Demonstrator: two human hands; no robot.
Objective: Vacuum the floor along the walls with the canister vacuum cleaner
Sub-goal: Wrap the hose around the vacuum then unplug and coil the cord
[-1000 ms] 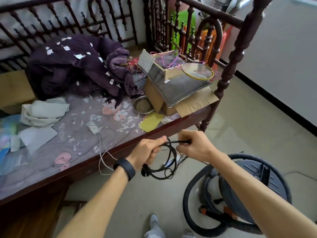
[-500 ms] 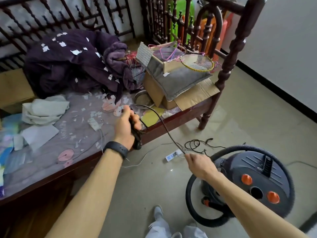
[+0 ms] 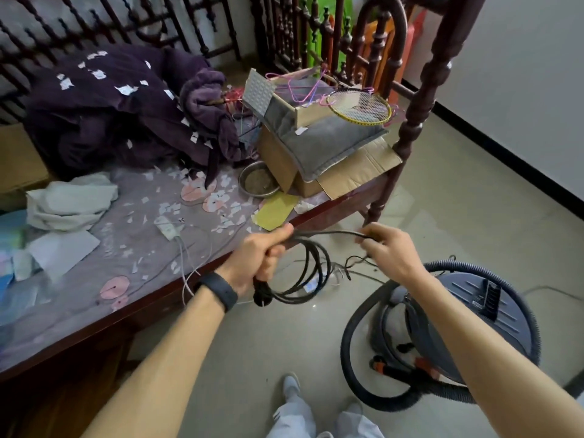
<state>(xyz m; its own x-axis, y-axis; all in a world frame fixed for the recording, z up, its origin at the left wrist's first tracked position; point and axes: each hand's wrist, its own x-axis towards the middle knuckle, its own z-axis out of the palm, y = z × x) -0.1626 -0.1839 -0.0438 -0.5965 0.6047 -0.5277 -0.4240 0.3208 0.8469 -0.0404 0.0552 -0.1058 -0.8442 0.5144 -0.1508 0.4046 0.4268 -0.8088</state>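
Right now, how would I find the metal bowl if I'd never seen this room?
Start at the bed, then go to the cardboard box by its corner post. The bowl sits at the box's left side; it is the only round, shiny metal thing there.

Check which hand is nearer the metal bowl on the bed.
Left. The left hand is just in front of the bowl; the right hand is off to its right.

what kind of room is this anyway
Most likely a bedroom at home, used partly for storage: a dark wooden bed with turned posts, a purple blanket heaped on its floral sheet, and a cardboard box of clutter at one end. A canister vacuum stands on the tiled floor.
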